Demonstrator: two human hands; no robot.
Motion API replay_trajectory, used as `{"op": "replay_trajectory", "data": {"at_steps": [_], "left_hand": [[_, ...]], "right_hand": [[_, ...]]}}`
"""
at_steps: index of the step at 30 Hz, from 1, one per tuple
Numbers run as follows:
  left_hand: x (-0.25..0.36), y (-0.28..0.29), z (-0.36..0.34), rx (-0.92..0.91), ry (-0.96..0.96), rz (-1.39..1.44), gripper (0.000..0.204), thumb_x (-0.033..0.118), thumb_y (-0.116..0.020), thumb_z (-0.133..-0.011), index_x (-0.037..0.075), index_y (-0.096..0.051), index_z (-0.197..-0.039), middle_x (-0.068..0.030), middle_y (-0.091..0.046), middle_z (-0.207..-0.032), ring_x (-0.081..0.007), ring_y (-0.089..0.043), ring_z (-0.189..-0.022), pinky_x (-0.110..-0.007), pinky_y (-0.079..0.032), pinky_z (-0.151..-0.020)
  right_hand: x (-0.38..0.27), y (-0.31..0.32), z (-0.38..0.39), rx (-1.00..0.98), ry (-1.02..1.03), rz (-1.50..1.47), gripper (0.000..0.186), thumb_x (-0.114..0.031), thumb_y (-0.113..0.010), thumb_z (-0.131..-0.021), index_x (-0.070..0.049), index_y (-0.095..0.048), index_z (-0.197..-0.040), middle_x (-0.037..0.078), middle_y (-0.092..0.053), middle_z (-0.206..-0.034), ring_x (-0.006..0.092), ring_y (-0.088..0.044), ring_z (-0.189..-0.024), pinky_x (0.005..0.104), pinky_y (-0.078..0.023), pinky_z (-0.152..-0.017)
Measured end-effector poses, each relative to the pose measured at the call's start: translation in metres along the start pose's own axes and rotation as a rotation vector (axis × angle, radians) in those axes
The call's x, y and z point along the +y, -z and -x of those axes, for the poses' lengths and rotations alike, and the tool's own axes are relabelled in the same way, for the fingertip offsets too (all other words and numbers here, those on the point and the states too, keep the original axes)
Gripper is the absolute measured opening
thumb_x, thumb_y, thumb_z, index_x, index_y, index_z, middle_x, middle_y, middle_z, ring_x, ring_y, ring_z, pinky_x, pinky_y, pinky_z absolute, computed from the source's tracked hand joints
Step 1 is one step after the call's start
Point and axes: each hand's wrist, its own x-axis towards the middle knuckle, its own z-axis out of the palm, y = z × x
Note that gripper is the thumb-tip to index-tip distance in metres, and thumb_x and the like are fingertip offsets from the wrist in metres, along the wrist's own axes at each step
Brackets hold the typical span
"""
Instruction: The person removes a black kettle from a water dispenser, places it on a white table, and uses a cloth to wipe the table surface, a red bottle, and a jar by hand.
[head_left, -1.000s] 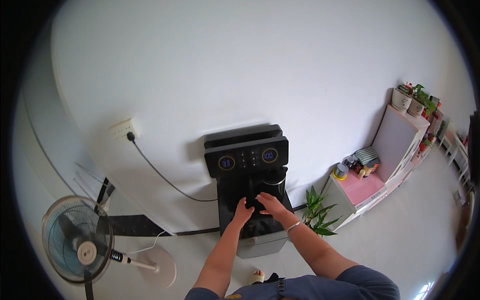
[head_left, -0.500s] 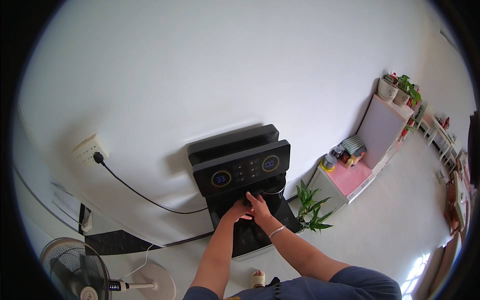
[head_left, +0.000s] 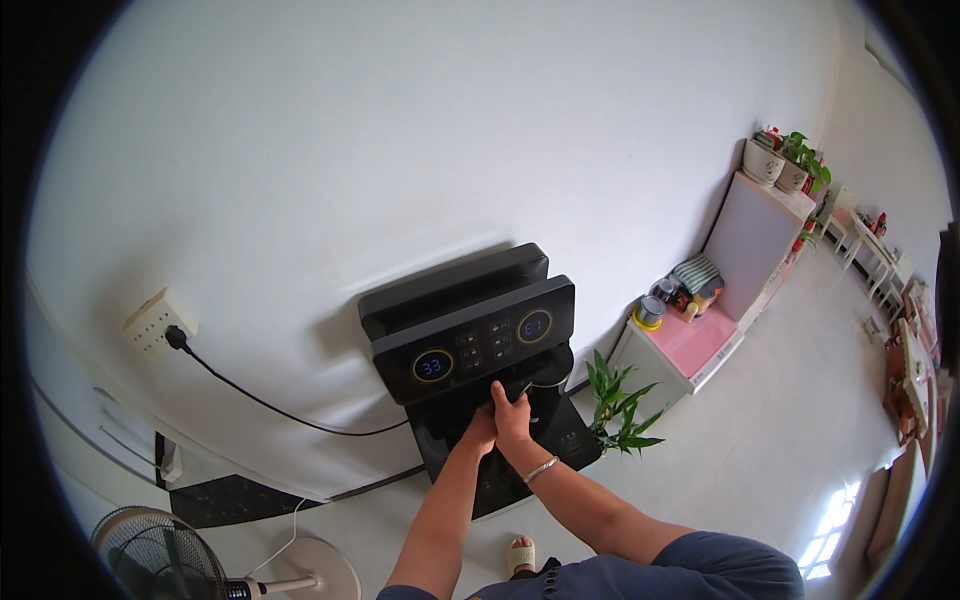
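In the head view stands a black drink dispenser [head_left: 445,325] with two round lit displays and a panel of buttons. In its recess, at the right, is a dark kettle [head_left: 550,390] with a shiny rim. My right hand [head_left: 512,425] is closed round a dark part beside the kettle, thumb raised; what it grips is too dark to make out. Close against it, just to its left, my left hand [head_left: 482,428] reaches into the same recess, its fingers hidden behind the right one.
At lower left are a pedestal fan [head_left: 160,555] and a wall socket [head_left: 150,315] with a black plug and cord. Right of the dispenser are a leafy plant [head_left: 620,410], a low white cabinet [head_left: 700,350] with canisters and potted plants on its taller part, and furniture [head_left: 910,380].
My hands have moved together and closed in, the right hand now gripping in the recess. The view has shifted, so the fan sits lower. The right display shows different characters.
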Motion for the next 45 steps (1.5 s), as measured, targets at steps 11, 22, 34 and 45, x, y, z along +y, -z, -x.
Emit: {"op": "replay_trajectory", "data": {"at_steps": [11,22,34,45], "left_hand": [[0.011,-0.022,0.019,-0.02,0.046,0.004,0.04,0.01,-0.054,-0.083,-0.002,-0.042,-0.12,-0.0116,-0.052,-0.109,-0.0182,-0.053,-0.094,-0.029,-0.044,-0.077],[-0.003,-0.077,0.049,-0.06,0.023,-0.106,0.05,0.005,-0.062,-0.077,0.002,-0.042,-0.122,-0.01,-0.051,-0.112,-0.0173,-0.051,-0.1,-0.028,-0.043,-0.08],[-0.125,-0.234,0.058,-0.317,-0.086,-0.185,0.043,0.008,-0.061,-0.077,0.006,-0.045,-0.117,-0.0049,-0.052,-0.107,-0.0138,-0.05,-0.098,-0.027,-0.041,-0.081],[-0.313,-0.427,0.086,-0.803,-0.106,-0.3,0.051,0.0,-0.05,-0.082,0.009,-0.029,-0.128,-0.007,-0.043,-0.117,-0.015,-0.045,-0.105,-0.026,-0.039,-0.085]], "right_hand": [[-0.018,0.012,0.015,-0.025,0.048,-0.037,0.039,-0.026,-0.065,-0.078,-0.002,-0.048,-0.103,0.005,-0.056,-0.091,0.0157,-0.051,-0.086,0.0302,-0.042,-0.076],[-0.051,0.064,0.04,0.063,0.044,-0.155,0.038,-0.027,-0.068,-0.076,0.001,-0.053,-0.096,0.006,-0.058,-0.086,0.0137,-0.053,-0.079,0.0282,-0.044,-0.07],[-0.089,0.253,0.043,0.21,0.088,-0.125,0.021,-0.006,-0.066,-0.068,-0.002,-0.056,-0.086,0.001,-0.057,-0.075,0.0111,-0.052,-0.068,0.0264,-0.044,-0.062],[-0.116,0.53,0.086,0.429,0.082,-0.09,0.015,-0.002,-0.063,-0.066,-0.004,-0.053,-0.077,0.002,-0.054,-0.067,0.0117,-0.054,-0.059,0.0255,-0.045,-0.053]]}}
